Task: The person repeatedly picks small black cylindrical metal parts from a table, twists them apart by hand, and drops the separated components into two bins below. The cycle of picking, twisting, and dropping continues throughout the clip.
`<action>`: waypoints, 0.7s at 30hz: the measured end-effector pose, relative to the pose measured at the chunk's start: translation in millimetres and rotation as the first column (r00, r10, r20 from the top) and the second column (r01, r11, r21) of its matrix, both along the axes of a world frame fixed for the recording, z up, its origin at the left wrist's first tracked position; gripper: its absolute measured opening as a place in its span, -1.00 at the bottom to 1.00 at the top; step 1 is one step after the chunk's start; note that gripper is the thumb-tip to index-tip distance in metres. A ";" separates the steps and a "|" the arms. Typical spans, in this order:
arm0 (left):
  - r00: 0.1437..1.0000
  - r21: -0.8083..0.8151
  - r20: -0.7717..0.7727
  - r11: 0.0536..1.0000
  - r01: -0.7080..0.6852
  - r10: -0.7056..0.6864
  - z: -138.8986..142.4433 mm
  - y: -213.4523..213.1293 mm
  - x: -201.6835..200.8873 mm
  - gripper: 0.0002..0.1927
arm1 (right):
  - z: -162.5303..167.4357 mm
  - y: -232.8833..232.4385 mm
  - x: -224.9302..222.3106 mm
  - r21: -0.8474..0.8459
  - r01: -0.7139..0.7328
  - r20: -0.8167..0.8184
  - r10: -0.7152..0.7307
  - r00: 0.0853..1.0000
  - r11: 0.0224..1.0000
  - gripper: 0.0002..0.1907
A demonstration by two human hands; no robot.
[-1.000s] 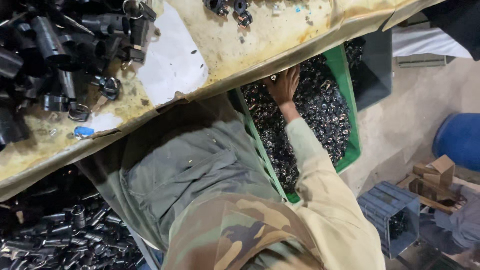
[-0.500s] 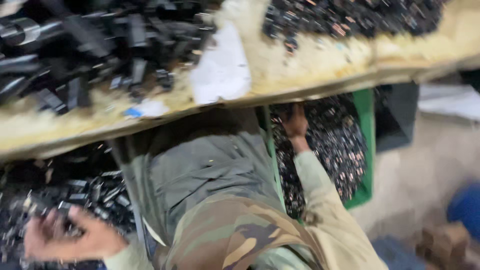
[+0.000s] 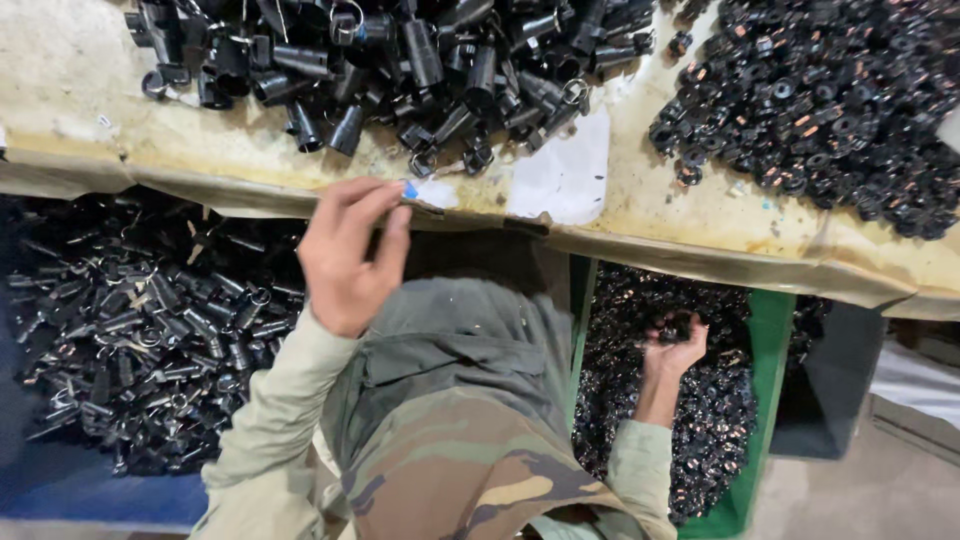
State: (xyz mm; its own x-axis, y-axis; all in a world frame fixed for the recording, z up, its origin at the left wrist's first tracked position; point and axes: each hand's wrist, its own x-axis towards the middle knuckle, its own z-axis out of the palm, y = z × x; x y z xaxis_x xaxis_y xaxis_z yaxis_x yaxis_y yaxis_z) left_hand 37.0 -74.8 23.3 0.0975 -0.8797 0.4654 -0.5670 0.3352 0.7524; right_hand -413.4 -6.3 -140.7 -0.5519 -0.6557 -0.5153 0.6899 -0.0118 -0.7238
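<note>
My left hand (image 3: 350,250) is raised at the front edge of the worn bench (image 3: 700,215), fingers loosely curled and holding nothing that shows. Just beyond it lies a heap of black tube-shaped parts (image 3: 400,60) on the bench. My right hand (image 3: 672,345) is down in the green crate (image 3: 765,400) under the bench, shut on a handful of small black ring parts. A second heap of small black ring parts with copper bits (image 3: 830,100) sits on the bench at the right.
A bin of black tube parts (image 3: 150,320) sits low on my left, on something blue. A white paper patch (image 3: 565,175) lies at the bench edge. A dark box (image 3: 830,380) stands right of the green crate. My lap fills the bottom middle.
My view has swung left and up over the bench. My left hand rose from the left bin to the bench edge. My right hand has lifted with parts in it.
</note>
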 end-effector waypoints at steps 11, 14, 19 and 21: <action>0.895 -0.078 0.417 0.987 -0.140 0.159 -20.3 -74.2 -37.6 -0.59 | 36.5 11.0 33.8 -0.299 -0.231 0.232 0.306 0.924 0.926 -0.63; 0.970 -0.145 0.194 0.982 -0.119 0.146 -5.6 -72.8 -34.3 -0.60 | 39.4 24.9 70.9 -0.337 -0.319 0.417 0.444 0.793 0.886 -0.65; 0.830 -0.017 -0.527 0.979 0.204 -0.182 34.2 -28.5 -35.9 -0.53 | 41.3 40.3 124.9 -0.265 -0.528 0.431 0.589 0.683 0.807 -0.63; 0.672 -0.085 -0.566 0.845 0.528 -0.477 38.4 6.0 -28.3 -0.53 | 47.7 39.2 139.4 -0.356 -0.576 0.448 0.675 0.586 0.736 -0.63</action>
